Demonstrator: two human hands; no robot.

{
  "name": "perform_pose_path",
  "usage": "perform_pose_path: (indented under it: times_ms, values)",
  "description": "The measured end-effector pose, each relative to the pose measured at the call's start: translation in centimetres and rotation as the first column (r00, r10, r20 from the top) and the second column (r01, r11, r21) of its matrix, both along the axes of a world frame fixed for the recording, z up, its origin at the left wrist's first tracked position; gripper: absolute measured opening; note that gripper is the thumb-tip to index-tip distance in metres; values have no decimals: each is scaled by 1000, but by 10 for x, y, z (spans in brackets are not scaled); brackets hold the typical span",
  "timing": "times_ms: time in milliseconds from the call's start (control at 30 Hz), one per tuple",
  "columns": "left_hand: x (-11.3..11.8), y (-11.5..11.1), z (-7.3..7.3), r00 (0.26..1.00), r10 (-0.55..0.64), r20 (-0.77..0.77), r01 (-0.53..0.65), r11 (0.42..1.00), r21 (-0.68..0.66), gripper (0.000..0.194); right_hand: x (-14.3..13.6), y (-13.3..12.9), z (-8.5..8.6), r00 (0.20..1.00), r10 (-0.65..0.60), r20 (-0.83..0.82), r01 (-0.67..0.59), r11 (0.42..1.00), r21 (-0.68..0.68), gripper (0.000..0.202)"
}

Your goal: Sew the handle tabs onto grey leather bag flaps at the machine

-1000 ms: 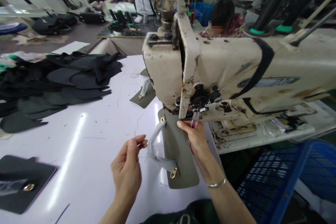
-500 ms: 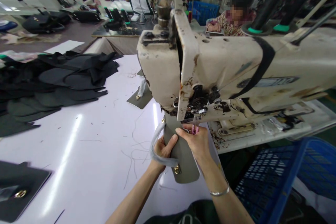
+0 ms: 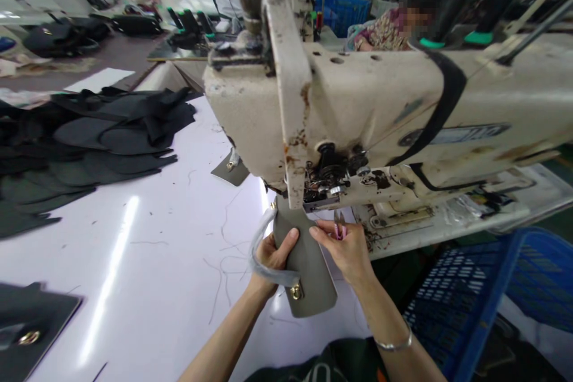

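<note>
An olive-grey bag panel (image 3: pixel 308 262) lies partly under the sewing machine's head (image 3: pixel 250 113), its near end pointing toward me. A wrapped, curved handle (image 3: pixel 257 250) is fixed to it with gold metal fittings (image 3: pixel 295 291). My left hand (image 3: pixel 275 253) is closed on the panel's left side, thumb on top, fingers beneath and inside the handle's curve. Just off the right edge, my right hand (image 3: pixel 342 245) holds small pink-handled scissors (image 3: pixel 340 228), blades pointing up toward the machine. Its thumb and forefinger come together by the panel edge; whether they pinch a thread cannot be made out.
Dark cut pieces (image 3: pixel 102 137) are heaped on the white table (image 3: pixel 170 286) at left. Another panel with handle (image 3: pixel 230 170) lies behind the machine head, and a dark one (image 3: pixel 36 322) at lower left. A blue basket (image 3: pixel 470 292) stands at right. A person (image 3: pixel 403 18) sits beyond.
My right hand has shifted a little right, off the panel's edge, and the scissors show more plainly. My left hand still grips the panel. The view has moved slightly.
</note>
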State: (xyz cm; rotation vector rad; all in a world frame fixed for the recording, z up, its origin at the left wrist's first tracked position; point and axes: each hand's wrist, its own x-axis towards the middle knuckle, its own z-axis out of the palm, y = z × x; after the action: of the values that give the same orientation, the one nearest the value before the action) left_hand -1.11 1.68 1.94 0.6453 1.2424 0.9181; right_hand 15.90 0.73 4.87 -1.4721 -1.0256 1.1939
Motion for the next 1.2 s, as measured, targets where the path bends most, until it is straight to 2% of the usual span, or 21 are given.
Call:
perform_pose_path:
  times_ms: [133, 233, 400, 533, 633, 867, 1000, 1200]
  values:
    - [4, -3, 11, 999, 5, 39, -4, 1000, -19, 52, 6, 12, 3, 986, 66, 154, -81, 992, 93, 22]
    - [10, -3, 22, 997, 24, 80, -20, 999, -47, 51, 8, 20, 9, 968, 106, 226, -134, 985, 111, 22]
    - [20, 6, 38, 988, 145, 55, -134, 977, -164, 53, 4, 21, 14, 985, 110, 131, -119, 991, 68, 23]
    - [24, 11, 50, 957, 275, 92, -259, 954, -151, 55, -2, 17, 18, 996, 68, 66, -71, 996, 47, 26]
    - [26, 11, 57, 943, 322, 88, -307, 940, -151, 57, -3, 16, 20, 997, 66, 48, -68, 997, 41, 29]
    - [31, 17, 65, 918, 381, 109, -367, 921, -130, 58, -3, 24, 19, 998, 60, 16, -60, 998, 36, 29]
    - [31, 23, 66, 920, 383, 89, -373, 922, -104, 50, -5, 32, 16, 999, 35, -18, -35, 998, 42, 28]
    - [30, 31, 67, 925, 375, 64, -372, 927, -52, 41, -10, 42, 23, 997, -16, 70, 14, 999, 34, 25]
